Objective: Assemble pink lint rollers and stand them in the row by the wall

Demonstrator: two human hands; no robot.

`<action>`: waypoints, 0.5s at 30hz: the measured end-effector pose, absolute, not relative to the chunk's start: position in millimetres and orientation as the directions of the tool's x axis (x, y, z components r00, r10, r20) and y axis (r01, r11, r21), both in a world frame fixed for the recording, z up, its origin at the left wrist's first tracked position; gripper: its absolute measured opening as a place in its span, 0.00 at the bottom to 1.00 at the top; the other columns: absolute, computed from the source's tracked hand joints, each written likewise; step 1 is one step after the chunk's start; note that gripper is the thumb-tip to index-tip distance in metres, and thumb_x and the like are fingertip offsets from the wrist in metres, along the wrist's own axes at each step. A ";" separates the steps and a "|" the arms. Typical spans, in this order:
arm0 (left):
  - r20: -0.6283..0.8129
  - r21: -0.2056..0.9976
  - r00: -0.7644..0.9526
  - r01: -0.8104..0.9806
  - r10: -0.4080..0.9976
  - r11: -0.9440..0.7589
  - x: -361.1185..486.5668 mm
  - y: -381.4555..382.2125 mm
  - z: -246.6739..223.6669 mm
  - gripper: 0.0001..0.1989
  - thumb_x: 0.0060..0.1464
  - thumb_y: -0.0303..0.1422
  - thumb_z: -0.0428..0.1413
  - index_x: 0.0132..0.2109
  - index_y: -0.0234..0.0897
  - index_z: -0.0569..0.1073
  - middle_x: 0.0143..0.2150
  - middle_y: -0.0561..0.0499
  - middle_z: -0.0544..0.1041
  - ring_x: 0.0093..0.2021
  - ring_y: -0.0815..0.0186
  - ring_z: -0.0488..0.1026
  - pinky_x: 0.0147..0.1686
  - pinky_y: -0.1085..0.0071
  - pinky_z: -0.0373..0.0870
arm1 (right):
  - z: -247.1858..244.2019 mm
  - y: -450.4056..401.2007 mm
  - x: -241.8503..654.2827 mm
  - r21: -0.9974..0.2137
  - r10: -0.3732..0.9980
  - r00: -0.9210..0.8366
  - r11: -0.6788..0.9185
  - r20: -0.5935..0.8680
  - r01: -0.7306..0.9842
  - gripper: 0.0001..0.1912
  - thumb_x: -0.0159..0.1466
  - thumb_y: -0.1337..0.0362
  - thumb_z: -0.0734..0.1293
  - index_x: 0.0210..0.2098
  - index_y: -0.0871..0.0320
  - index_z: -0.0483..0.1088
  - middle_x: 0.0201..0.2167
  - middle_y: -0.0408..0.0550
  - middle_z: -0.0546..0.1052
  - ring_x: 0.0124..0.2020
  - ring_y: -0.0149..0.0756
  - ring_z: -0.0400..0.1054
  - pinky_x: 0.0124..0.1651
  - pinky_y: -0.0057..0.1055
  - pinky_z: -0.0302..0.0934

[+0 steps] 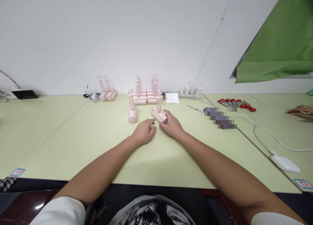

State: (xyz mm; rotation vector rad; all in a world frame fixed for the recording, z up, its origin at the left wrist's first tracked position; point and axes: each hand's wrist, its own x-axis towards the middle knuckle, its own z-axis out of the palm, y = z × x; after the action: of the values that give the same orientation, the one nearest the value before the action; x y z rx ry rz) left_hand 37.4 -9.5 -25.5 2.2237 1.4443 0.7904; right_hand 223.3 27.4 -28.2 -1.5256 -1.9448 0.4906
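A pink device (159, 115) with a rounded base and a clear upright tube stands tilted in angle on the pale green table. My right hand (171, 124) grips its right end between thumb and fingers. Just left of its near end is my left hand (144, 131), fingers curled and the index finger pointing at the base; whether it holds anything small is hidden. A similar pink device (132, 115) with a heart-shaped loop on top stands to the left. Several more pink devices (140, 100) are grouped behind, near the wall.
Two pink devices (108, 95) stand at the back left beside a coiled cable (94, 97). White paper (172, 97) and a power strip (190, 96) lie at the back. Rightward are red-handled tools (247, 107), a blurred dark object (219, 118), a white charger (285, 163) and another person's hand (302, 111).
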 end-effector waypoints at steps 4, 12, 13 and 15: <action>0.270 0.663 0.139 0.691 0.953 -0.289 31.9 -5.7 -19.5 0.25 0.60 0.39 0.52 0.60 0.31 0.70 0.48 0.43 0.77 0.32 0.64 0.72 0.39 0.63 0.71 | -23.5 32.7 246.3 -0.741 0.961 -0.196 0.277 0.197 0.612 0.39 0.52 0.64 0.66 0.63 0.53 0.55 0.46 0.51 0.73 0.36 0.42 0.69 0.40 0.38 0.64; 0.220 0.925 0.136 0.286 0.966 -0.251 32.9 -1.9 -16.4 0.26 0.48 0.48 0.62 0.47 0.31 0.79 0.42 0.43 0.78 0.37 0.62 0.72 0.37 0.67 0.70 | -13.8 32.1 258.0 -0.918 0.854 -0.408 0.387 0.322 0.084 0.30 0.49 0.60 0.68 0.51 0.52 0.57 0.37 0.44 0.73 0.35 0.38 0.68 0.39 0.34 0.62; 0.176 0.959 0.170 0.194 0.970 -0.208 35.0 -2.8 -16.7 0.26 0.47 0.48 0.63 0.44 0.31 0.80 0.40 0.43 0.79 0.36 0.62 0.73 0.36 0.67 0.69 | -13.6 29.8 255.1 -0.926 0.856 -0.404 0.374 0.322 0.054 0.31 0.50 0.58 0.69 0.52 0.52 0.57 0.38 0.45 0.74 0.36 0.39 0.69 0.40 0.34 0.63; 0.118 0.988 0.216 0.070 0.969 -0.136 39.1 -4.8 -16.3 0.24 0.44 0.48 0.66 0.38 0.30 0.81 0.35 0.43 0.80 0.35 0.61 0.74 0.33 0.67 0.69 | -14.8 25.6 248.8 -0.943 0.878 -0.368 0.332 0.307 0.006 0.35 0.51 0.53 0.72 0.54 0.51 0.56 0.40 0.47 0.75 0.39 0.40 0.71 0.41 0.35 0.65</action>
State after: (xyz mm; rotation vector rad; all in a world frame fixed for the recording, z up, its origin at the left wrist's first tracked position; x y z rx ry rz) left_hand 39.1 -4.8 -16.3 1.4583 1.0455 1.0994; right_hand 248.8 25.6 -14.8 -0.8058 -1.6660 1.1738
